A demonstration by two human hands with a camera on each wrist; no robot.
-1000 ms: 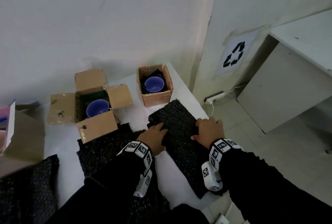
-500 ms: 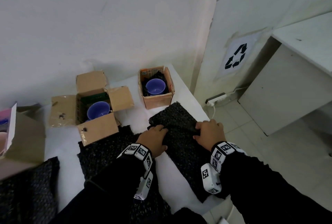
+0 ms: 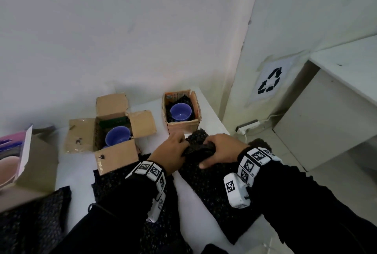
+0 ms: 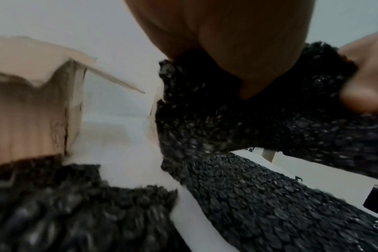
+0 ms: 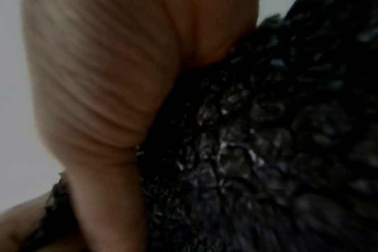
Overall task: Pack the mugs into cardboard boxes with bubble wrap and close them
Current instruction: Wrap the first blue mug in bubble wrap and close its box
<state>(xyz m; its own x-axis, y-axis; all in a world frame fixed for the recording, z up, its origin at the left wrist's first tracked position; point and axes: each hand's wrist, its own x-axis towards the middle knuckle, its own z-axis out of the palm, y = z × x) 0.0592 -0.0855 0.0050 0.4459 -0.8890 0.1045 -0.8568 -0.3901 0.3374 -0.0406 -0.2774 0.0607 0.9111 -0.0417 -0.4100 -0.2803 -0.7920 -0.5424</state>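
Note:
Both hands grip the far end of a black bubble wrap sheet (image 3: 214,184), bunched and lifted off the white table (image 3: 189,209). My left hand (image 3: 173,151) holds its left side, my right hand (image 3: 220,150) its right side. The wrist views show the wrap (image 4: 237,136) (image 5: 259,136) crumpled under the palms. Just beyond stands a small open cardboard box (image 3: 182,126) with a blue mug (image 3: 180,112) on black wrap. To the left a larger box (image 3: 111,131) with spread flaps holds another blue mug (image 3: 117,136).
More black bubble wrap (image 3: 114,184) lies under my left forearm, and another piece (image 3: 30,223) at the lower left. A box with pink print (image 3: 20,158) sits at the left edge. The table ends right of my hands; a white cabinet (image 3: 326,115) stands beyond.
Both hands moved toward the small box and closed on the far end of the sheet, which went from lying flat to bunched and raised.

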